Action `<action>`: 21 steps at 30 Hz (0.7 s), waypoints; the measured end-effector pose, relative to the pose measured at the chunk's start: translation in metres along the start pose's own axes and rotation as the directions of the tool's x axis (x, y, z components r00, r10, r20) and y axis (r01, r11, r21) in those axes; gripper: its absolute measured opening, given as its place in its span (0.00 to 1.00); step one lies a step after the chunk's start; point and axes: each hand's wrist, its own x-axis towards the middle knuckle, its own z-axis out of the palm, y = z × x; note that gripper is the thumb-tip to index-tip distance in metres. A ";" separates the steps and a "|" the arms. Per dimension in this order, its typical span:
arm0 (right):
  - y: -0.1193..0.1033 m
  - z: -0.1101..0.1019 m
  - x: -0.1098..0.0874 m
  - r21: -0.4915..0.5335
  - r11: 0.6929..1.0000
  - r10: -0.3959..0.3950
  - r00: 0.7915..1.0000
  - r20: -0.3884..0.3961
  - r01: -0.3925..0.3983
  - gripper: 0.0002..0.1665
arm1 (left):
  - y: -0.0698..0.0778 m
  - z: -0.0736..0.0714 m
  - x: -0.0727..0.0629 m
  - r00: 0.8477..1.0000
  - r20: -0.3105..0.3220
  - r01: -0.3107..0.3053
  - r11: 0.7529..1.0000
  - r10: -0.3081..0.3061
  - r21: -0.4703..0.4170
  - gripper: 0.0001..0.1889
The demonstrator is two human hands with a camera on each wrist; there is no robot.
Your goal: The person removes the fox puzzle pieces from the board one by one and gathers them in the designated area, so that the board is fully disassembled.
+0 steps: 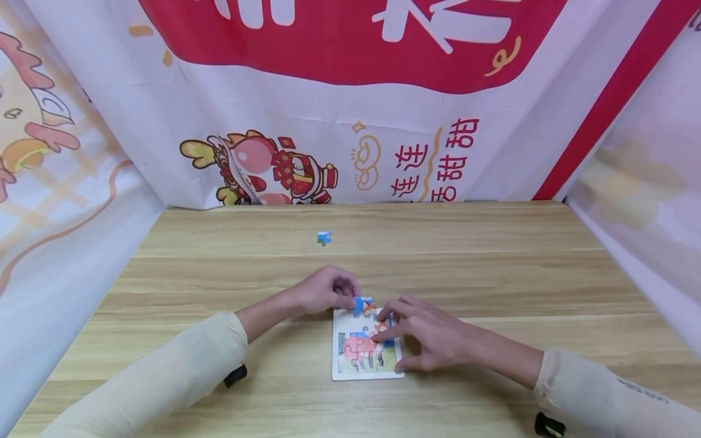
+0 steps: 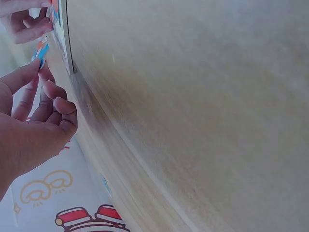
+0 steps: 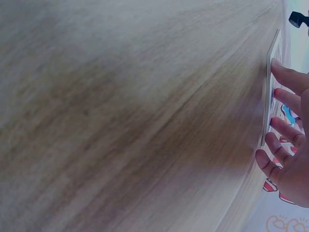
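A white-framed jigsaw puzzle (image 1: 368, 376) lies on the table, partly filled with pieces of an animal picture. At its top edge my left hand (image 1: 327, 291) pinches a blue and orange puzzle piece (image 1: 361, 306) between thumb and forefinger. The left wrist view shows the same piece (image 2: 42, 50) tilted at the fingertips of the left hand (image 2: 36, 113). My right hand (image 1: 432, 333) rests on the puzzle's right side, fingers spread and touching pieces and frame. In the right wrist view the right hand (image 3: 292, 130) has its fingertips along the board edge (image 3: 266, 96).
One loose blue and green puzzle piece (image 1: 324, 237) lies farther back on the wooden table (image 1: 493, 255). Behind stands a printed cloth backdrop (image 1: 306, 109), with cloth side walls (image 1: 641, 182) at left and right.
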 end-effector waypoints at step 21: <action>0.001 0.002 -0.001 -0.005 1.000 -0.002 1.000 -0.007 0.002 0.32 | -0.012 -0.025 0.026 0.974 -0.224 0.023 1.000 -0.024 -0.006 0.04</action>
